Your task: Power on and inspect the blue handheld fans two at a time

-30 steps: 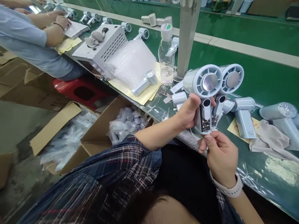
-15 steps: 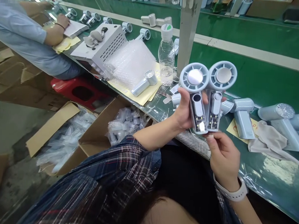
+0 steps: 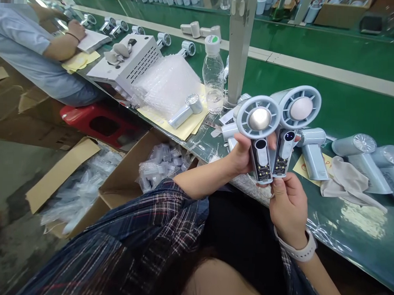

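Observation:
Two light blue handheld fans stand side by side in front of me, their round grilles up. My left hand [image 3: 244,156] is closed around both handles, thumb on the left fan [image 3: 261,161] and fingertips showing behind. At the foot of the right fan [image 3: 283,153], my right hand [image 3: 289,208] pinches the handle's lower end between thumb and fingers. A small display on the right fan is lit, while the left fan's is dark. Circuit parts show through both handles' fronts. The right fan leans to the right, its head partly behind the left one.
Several blue fans [image 3: 317,159] and a grey cloth [image 3: 344,178] lie at the right on the green bench [image 3: 353,219]. Left of the post [image 3: 238,49] stand a clear bottle [image 3: 213,76] and bubble-wrap bags [image 3: 169,83]. Cardboard boxes [image 3: 117,185] sit below; a co-worker [image 3: 28,40] is at far left.
The right fan has tilted outward to the right, and its display now shows light. Both fans have come slightly lower and closer, while the right hand keeps its pinch at the base.

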A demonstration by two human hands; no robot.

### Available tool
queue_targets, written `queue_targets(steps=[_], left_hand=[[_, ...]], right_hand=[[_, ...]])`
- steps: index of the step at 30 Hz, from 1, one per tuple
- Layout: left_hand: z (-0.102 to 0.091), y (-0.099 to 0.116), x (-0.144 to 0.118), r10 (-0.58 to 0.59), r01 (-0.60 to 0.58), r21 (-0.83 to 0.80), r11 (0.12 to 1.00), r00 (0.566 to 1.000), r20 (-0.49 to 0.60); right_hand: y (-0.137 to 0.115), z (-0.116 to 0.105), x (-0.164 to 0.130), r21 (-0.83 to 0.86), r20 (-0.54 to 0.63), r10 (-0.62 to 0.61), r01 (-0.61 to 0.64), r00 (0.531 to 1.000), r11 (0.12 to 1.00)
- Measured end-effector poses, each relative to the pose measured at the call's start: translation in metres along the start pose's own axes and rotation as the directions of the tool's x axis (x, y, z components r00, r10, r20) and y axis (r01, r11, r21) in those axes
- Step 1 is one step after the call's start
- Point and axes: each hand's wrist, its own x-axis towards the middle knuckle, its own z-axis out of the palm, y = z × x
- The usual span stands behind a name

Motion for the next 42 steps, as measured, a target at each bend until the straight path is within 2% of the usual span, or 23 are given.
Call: queue_targets(steps=[3,5,7,9,10,12,13,16,18,21,27,30,34,39,42], left_hand=[[-0.001,0.004,0.000,0.137,-0.136,-0.060,0.989,0.990,0.017],[-0.004,0.006,-0.001,0.114,-0.112,-0.052,0.992,0.993,0.033],[-0.008,0.007,-0.003,0.041,-0.041,-0.007,0.999,0.996,0.076],[-0.013,0.006,-0.007,-0.017,0.006,0.068,0.998,0.986,0.168],[-0.015,0.005,-0.009,-0.032,0.008,0.105,0.994,0.975,0.222],[-0.020,0.005,-0.012,-0.031,-0.011,0.146,0.989,0.959,0.281],[-0.021,0.005,-0.012,-0.023,-0.016,0.144,0.989,0.963,0.269],[-0.025,0.006,-0.010,-0.025,0.018,0.067,0.998,0.993,0.116],[-0.025,0.009,-0.009,-0.126,0.127,-0.013,0.992,0.988,0.088],[-0.021,0.013,-0.012,-0.251,0.268,-0.094,0.959,0.954,0.161],[-0.012,0.010,-0.021,-0.172,0.191,-0.053,0.980,0.952,0.255],[-0.014,0.007,-0.022,-0.127,0.136,-0.003,0.991,0.935,0.330],[-0.020,0.005,-0.021,-0.093,0.087,0.033,0.996,0.922,0.375],[-0.025,0.007,-0.019,-0.165,0.154,0.060,0.986,0.891,0.423],[-0.024,0.006,-0.019,-0.184,0.171,0.068,0.983,0.896,0.405]], right_hand=[[-0.005,-0.019,0.007,-0.246,0.054,-0.177,0.185,0.983,0.951],[-0.006,-0.029,0.012,-0.404,-0.005,-0.294,0.267,0.956,0.875],[-0.005,-0.036,0.017,-0.518,-0.104,-0.344,0.244,0.933,0.819],[-0.002,-0.040,0.021,-0.419,-0.099,-0.240,0.178,0.966,0.890],[-0.001,-0.041,0.021,-0.296,-0.040,-0.146,0.128,0.988,0.946],[-0.001,-0.046,0.021,-0.026,0.070,-0.001,0.003,0.998,1.000],[-0.002,-0.048,0.021,0.072,0.070,0.032,-0.037,0.997,0.997],[-0.005,-0.053,0.021,0.210,-0.053,0.062,-0.050,0.997,0.976],[-0.006,-0.053,0.021,0.255,-0.052,0.112,-0.095,0.992,0.962],[-0.004,-0.049,0.022,0.320,-0.033,0.175,-0.156,0.984,0.935],[-0.008,-0.045,0.021,0.299,-0.084,0.159,-0.127,0.984,0.946],[-0.009,-0.045,0.021,0.307,-0.083,0.158,-0.125,0.984,0.943],[-0.005,-0.043,0.022,0.303,-0.115,0.151,-0.110,0.982,0.947],[-0.003,-0.041,0.021,0.355,-0.118,0.135,-0.086,0.984,0.931],[-0.005,-0.040,0.021,0.403,-0.115,0.163,-0.104,0.980,0.909]])
